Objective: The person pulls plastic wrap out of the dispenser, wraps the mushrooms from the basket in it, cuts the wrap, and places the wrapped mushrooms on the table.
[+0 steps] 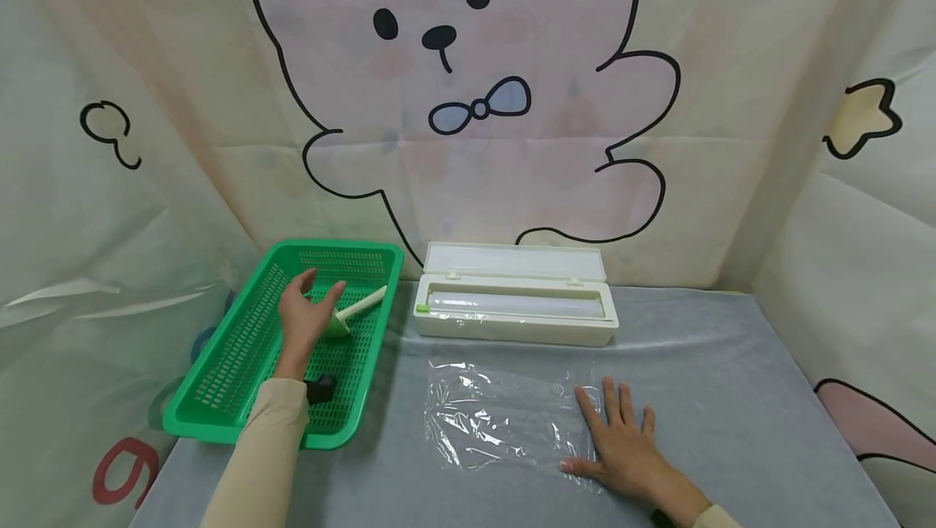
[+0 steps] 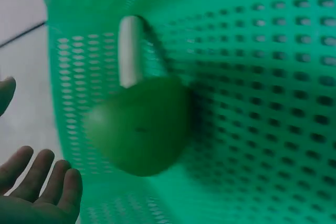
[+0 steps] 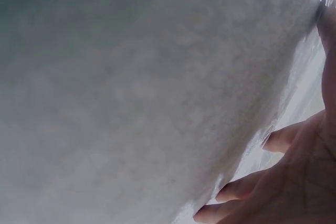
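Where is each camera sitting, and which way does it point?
Head: on the person's head, facing forward and down at the basket, film and box; left hand and right hand show, with sleeves.
Left wrist: on that wrist, looking into the basket at a green thing; left fingers show at lower left.
Right wrist: on that wrist, looking low across the grey cloth; part of the right hand shows at right.
Shared: head and left wrist both show the basket, green thing and left hand.
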The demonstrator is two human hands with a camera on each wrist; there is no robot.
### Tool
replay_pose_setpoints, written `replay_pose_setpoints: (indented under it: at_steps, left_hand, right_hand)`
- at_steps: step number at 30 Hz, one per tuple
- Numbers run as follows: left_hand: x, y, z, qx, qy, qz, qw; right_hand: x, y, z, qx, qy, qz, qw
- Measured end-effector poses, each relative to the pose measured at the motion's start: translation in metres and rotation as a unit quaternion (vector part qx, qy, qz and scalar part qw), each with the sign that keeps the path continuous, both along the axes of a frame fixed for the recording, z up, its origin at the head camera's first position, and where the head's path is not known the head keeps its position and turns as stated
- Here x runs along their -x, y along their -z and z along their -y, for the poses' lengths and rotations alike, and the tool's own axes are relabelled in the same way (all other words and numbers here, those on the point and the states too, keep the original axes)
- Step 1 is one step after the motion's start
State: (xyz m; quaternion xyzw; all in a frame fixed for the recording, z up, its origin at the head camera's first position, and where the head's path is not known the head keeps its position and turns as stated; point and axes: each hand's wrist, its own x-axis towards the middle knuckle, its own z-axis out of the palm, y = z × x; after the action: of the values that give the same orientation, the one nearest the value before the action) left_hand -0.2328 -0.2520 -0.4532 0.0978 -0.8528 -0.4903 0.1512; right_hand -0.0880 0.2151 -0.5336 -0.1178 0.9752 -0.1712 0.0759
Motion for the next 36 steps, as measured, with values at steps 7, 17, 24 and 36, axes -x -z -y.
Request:
replay_pose_setpoints:
  at_steps: [7,17,24,36]
  left_hand:
    - [0.001,0.014,0.014,-0.006,0.008,0.060,0.9982]
    - [0.004,0.025,0.023,0.025,0.039,0.167,0.9849]
    - [0.007,0.029,0.023,0.019,0.063,0.202,0.9772]
    - [0.002,0.011,0.020,0.003,0.027,0.158,0.9871]
  right_hand:
    - [0.000,0.005,-0.001,0.021,-0.002,-0.022,1.000]
    - [-0.001,0.006,-0.001,0.023,-0.002,-0.024,0.999]
    - [0.000,0.001,0.001,0.000,0.005,0.008,1.000]
    - [0.002,0.003,0.002,-0.002,0.011,0.026,1.000]
